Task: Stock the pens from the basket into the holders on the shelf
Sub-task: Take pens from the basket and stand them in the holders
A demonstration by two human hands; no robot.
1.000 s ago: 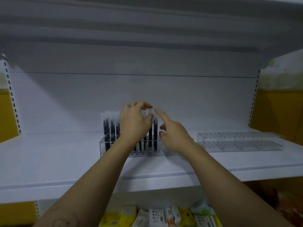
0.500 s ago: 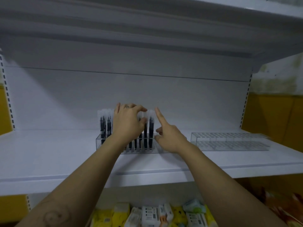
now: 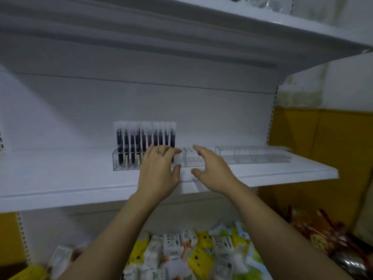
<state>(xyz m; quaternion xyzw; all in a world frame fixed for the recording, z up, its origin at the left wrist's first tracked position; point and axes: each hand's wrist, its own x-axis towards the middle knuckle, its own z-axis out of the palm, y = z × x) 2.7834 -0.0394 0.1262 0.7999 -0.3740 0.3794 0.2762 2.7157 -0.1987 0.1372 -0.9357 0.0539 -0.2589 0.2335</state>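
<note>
Standing in clear holder (image 3: 119, 167), dark pens (image 3: 143, 138) (capped)

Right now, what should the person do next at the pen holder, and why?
Probably draw back to fetch more: the left hand and right hand are open, holding nothing, while pens fill only the left of the holder and the second holder stands empty. The basket is out of view.
</note>
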